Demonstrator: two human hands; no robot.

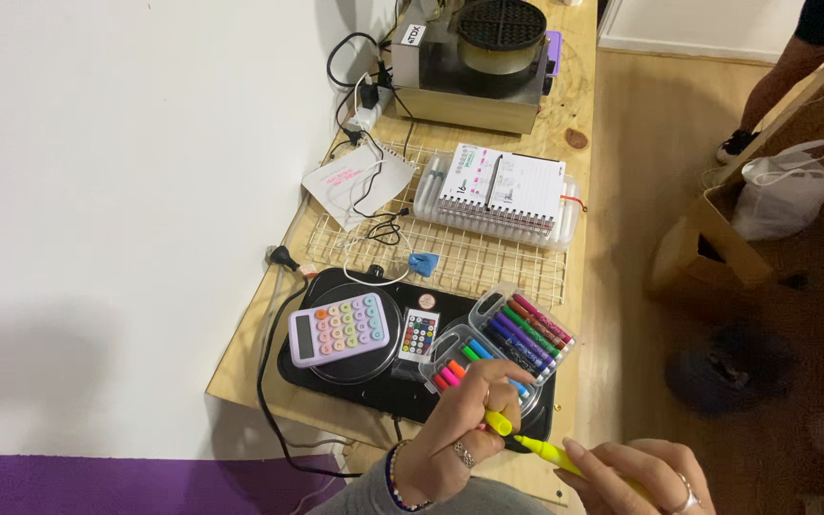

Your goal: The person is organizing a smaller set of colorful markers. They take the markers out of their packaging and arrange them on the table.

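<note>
While the person is leaning over the near end of the wooden table, both hands are working on one yellow marker. The left hand is pinching the marker's cap end between thumb and fingertips, and the right hand is closing around the barrel just off the table's near edge; its fingers are pressed together over the pen. Just beyond the left hand, a clear marker case is lying open in two halves on a black double hotplate at the near end. I cannot count the markers exactly, but they are showing purple, blue, green, red, orange and pink. One lilac calculator is sitting on the hotplate's left ring, and one small remote with coloured buttons is lying between it and the case. Farther along, one spiral notebook is resting on a clear box over a wire rack, and one metal waffle iron is standing at the far end.
</note>
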